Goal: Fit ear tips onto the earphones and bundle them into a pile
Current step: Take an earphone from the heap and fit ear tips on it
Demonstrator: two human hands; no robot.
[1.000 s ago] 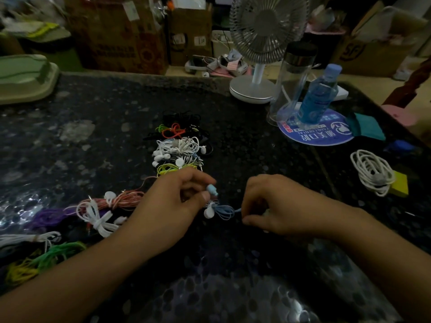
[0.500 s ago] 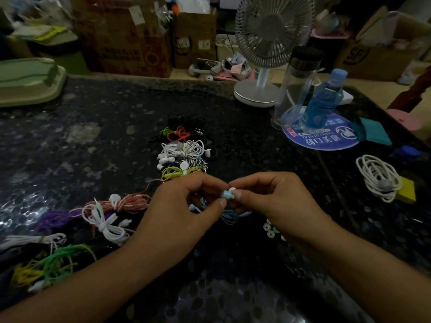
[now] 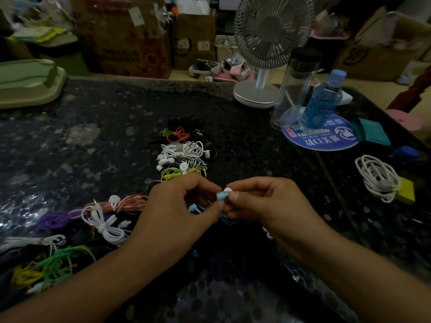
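Note:
My left hand (image 3: 177, 213) pinches a light-blue earbud (image 3: 221, 196) between thumb and fingers. My right hand (image 3: 263, 203) pinches a small white ear tip (image 3: 227, 190) right against that earbud. The second blue earbud (image 3: 193, 208) and the thin blue cable (image 3: 227, 219) hang below the hands. A pile of bundled earphones (image 3: 184, 150) in white, yellow-green, orange and black lies just beyond my hands. Loose ear tips (image 3: 267, 231) peek out under my right wrist.
Unsorted earphones (image 3: 102, 217) in pink, white, purple and green spread at the left on the dark speckled table (image 3: 93, 136). A white coiled cable (image 3: 377, 178) lies at the right on a yellow pad. A fan (image 3: 268, 50), clear tumbler (image 3: 296, 87) and blue bottle (image 3: 324, 99) stand behind.
My right hand moved left from the table to meet my left hand, bringing a white ear tip up against the blue earbud. Both hands have lifted slightly.

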